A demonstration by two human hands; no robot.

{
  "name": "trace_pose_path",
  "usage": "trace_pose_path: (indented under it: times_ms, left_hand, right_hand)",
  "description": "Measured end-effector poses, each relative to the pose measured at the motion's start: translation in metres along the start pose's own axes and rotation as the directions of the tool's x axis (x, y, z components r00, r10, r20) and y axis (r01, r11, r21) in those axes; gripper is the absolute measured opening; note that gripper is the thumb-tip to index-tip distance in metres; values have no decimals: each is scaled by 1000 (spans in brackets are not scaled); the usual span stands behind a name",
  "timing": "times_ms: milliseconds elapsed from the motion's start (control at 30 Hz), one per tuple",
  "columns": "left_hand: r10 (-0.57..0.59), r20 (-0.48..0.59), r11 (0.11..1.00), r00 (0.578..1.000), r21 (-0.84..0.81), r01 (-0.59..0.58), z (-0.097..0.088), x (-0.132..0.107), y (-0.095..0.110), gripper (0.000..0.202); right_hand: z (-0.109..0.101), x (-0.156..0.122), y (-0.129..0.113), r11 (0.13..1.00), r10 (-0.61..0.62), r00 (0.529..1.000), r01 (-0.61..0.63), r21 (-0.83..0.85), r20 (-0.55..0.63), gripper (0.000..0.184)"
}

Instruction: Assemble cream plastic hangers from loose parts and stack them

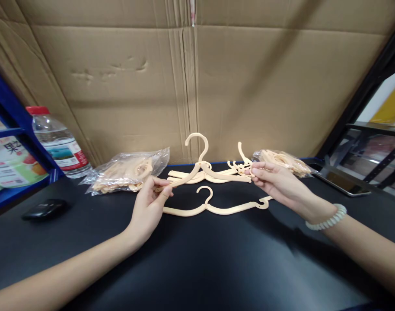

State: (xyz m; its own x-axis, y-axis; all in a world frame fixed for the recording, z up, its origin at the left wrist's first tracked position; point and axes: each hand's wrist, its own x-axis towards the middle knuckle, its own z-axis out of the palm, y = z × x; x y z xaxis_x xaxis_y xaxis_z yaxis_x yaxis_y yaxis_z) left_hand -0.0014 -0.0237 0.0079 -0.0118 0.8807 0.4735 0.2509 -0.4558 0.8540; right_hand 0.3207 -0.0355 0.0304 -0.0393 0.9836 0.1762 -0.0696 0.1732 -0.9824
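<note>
My left hand (152,205) is closed in a pinch on the left arm of a beige plastic clothes hanger (225,174), raised above the table with its hook upright. Fingers of my right hand (272,179) are pinched round a small beige hook piece (252,172) beside the hanger's right tip; whether the two touch is unclear. Nearer to me, a second beige hanger (228,210) lies on the table, a small hook piece (262,204) at its right end. Behind the raised hanger are more hanger arms (178,175) and several small hooks (238,166), partly hidden.
A clear bag of beige parts (126,170) lies at left, another bag (283,162) at right. Around the black table (197,268) are a mouse (48,209), a water bottle (63,144) and a phone (342,181). Cardboard (119,77) stands behind.
</note>
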Motion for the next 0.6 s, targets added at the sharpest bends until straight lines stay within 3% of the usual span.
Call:
trace_pose_path:
  times_ms: [400,600]
  left_hand:
    - [-14,-11,1000,1000,-4,14,1,0,-1,15]
    - [16,-13,1000,1000,-9,-16,1,0,0,14]
  right_hand:
    - [-3,2,-3,996,80,997,-80,40,2,30]
    - [-2,-2,-10,990,113,988,-121,67,108,27]
